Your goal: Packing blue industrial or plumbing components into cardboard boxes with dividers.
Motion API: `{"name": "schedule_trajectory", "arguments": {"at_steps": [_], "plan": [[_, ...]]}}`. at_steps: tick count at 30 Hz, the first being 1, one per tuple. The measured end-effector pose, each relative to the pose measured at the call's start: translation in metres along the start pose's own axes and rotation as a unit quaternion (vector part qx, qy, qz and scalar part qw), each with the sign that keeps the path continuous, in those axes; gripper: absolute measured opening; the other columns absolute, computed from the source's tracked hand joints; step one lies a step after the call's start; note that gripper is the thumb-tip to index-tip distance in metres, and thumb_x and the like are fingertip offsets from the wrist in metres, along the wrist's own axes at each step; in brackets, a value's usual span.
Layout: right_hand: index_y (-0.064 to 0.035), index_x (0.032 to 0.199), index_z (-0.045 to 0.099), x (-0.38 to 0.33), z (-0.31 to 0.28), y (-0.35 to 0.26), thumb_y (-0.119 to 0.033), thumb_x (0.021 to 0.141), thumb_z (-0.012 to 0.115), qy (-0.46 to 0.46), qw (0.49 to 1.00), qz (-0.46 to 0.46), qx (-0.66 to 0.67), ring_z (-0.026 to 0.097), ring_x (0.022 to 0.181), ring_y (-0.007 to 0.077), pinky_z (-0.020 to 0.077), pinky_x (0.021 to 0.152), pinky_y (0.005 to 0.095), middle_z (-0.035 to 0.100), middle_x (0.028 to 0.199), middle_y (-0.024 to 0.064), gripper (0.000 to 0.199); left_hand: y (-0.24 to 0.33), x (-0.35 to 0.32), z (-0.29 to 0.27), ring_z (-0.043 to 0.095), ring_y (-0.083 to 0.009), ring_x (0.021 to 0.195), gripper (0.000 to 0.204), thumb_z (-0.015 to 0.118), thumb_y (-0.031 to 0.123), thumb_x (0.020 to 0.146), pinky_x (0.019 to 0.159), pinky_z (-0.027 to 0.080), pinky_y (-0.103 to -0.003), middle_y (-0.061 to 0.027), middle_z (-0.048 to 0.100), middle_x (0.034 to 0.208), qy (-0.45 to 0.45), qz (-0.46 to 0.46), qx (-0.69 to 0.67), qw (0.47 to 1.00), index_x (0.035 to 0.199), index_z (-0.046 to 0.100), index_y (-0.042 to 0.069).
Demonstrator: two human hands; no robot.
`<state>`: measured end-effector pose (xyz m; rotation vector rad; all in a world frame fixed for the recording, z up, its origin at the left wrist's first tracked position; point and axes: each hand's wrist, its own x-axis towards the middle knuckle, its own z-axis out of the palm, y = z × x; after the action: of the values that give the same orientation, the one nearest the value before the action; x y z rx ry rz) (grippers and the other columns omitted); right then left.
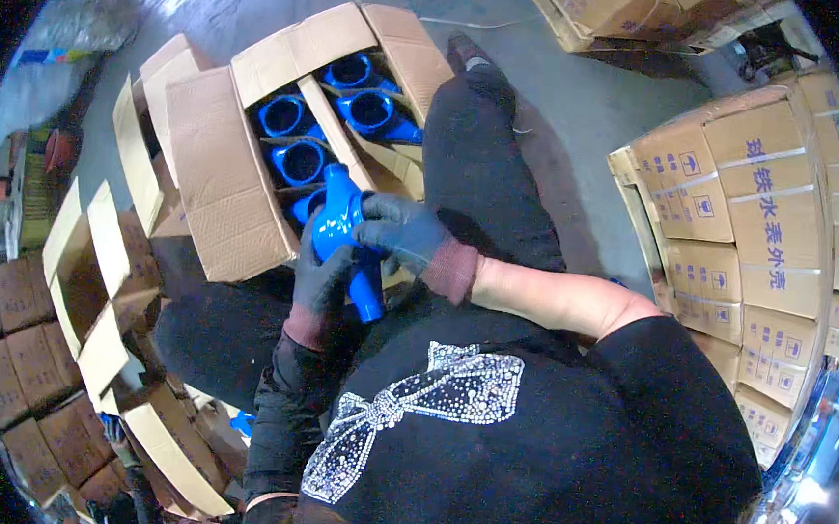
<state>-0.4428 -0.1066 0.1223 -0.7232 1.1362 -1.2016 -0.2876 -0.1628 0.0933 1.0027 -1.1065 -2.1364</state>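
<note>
Two gloved hands, the left hand point(323, 279) and the right hand point(404, 233), share one blue cast fitting point(343, 231). One open cardboard box point(212, 162) holds four more blue fittings point(299, 161) that show, each in its own divided cell. On the right rises one stack of sealed cartons point(747, 239), with roughly a dozen faces visible, and at lower left sit about seven small brown boxes point(21, 374); further ones are too blurred to count.
</note>
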Motion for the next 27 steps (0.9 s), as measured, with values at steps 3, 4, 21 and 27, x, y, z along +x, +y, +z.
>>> {"name": "schedule_trajectory", "arguments": {"at_steps": [3, 4, 21, 27], "plan": [[-0.0046, 0.097, 0.060, -0.008, -0.013, 0.004, -0.025, 0.081, 0.057, 0.017, 1.000, -0.003, -0.015, 0.055, 0.070, 0.0097, 0.0462, 0.048, 0.0212, 0.057, 0.079, 0.0008, 0.026, -0.005, 0.005, 0.008, 0.056, -0.0249, 0.101, 0.077, 0.071, 0.020, 0.072, 0.084, 0.049, -0.037, -0.0130, 0.051, 0.117, -0.026, 0.019, 0.058, 0.998, 0.135, 0.029, 0.007], [-0.0045, 0.097, 0.059, -0.008, -0.016, 0.006, -0.026, 0.080, 0.057, 0.015, 0.999, -0.013, -0.032, 0.055, 0.070, 0.0097, 0.0464, 0.048, 0.0217, 0.057, 0.078, 0.0011, 0.027, -0.002, 0.000, 0.012, 0.056, -0.0248, 0.100, 0.077, 0.072, 0.023, 0.072, 0.083, 0.050, -0.037, -0.0127, 0.051, 0.117, -0.033, 0.016, 0.032, 0.999, 0.134, 0.030, 0.006], [0.0004, 0.112, 0.055, -0.064, -0.063, 0.011, -0.017, 0.080, 0.062, 0.052, 0.985, -0.093, 0.138, 0.054, 0.086, 0.0091, 0.0463, 0.075, 0.0250, 0.060, 0.096, 0.0033, 0.037, -0.003, 0.002, 0.074, 0.057, -0.0240, 0.094, 0.071, 0.067, 0.020, 0.075, 0.079, 0.050, -0.036, -0.0124, 0.052, 0.110, -0.224, -0.026, 0.052, 0.973, 0.133, 0.028, 0.009], [0.0013, 0.109, 0.055, -0.062, -0.053, 0.000, -0.018, 0.078, 0.064, 0.041, 0.993, -0.088, 0.069, 0.054, 0.086, 0.0089, 0.0462, 0.074, 0.0244, 0.060, 0.096, 0.0048, 0.038, -0.006, 0.000, 0.072, 0.056, -0.0187, 0.091, 0.065, 0.067, 0.028, 0.076, 0.077, 0.049, -0.030, -0.0084, 0.054, 0.105, -0.168, -0.034, 0.058, 0.984, 0.126, 0.034, 0.002]]}}
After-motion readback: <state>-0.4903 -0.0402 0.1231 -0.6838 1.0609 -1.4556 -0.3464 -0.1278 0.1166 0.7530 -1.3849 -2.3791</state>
